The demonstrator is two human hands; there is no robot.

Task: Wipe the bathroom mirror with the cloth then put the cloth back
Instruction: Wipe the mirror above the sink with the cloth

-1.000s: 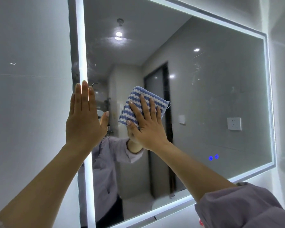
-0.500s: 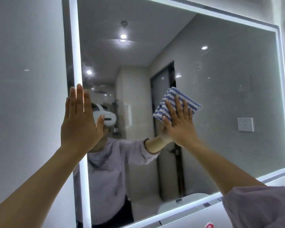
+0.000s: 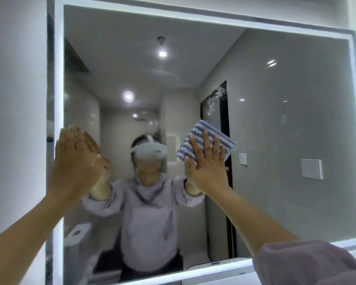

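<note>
A large wall mirror (image 3: 286, 140) with a lit white border fills the view. My right hand (image 3: 208, 167) lies flat on a blue-and-white striped cloth (image 3: 195, 138) and presses it against the glass near the mirror's middle. White smears (image 3: 218, 97) show on the glass just above the cloth. My left hand (image 3: 78, 161) rests flat with fingers together on the mirror's left lit edge and holds nothing.
White wall tiles (image 3: 17, 120) run left of the mirror. The lit lower border (image 3: 214, 266) crosses the bottom. In the glass I see a person in a lilac top, a toilet, a dark doorway and a wall socket (image 3: 311, 168).
My right hand has slid the cloth to the right across the glass. The view has swung right and up, so more of the mirror shows. My left hand stays on the left edge.
</note>
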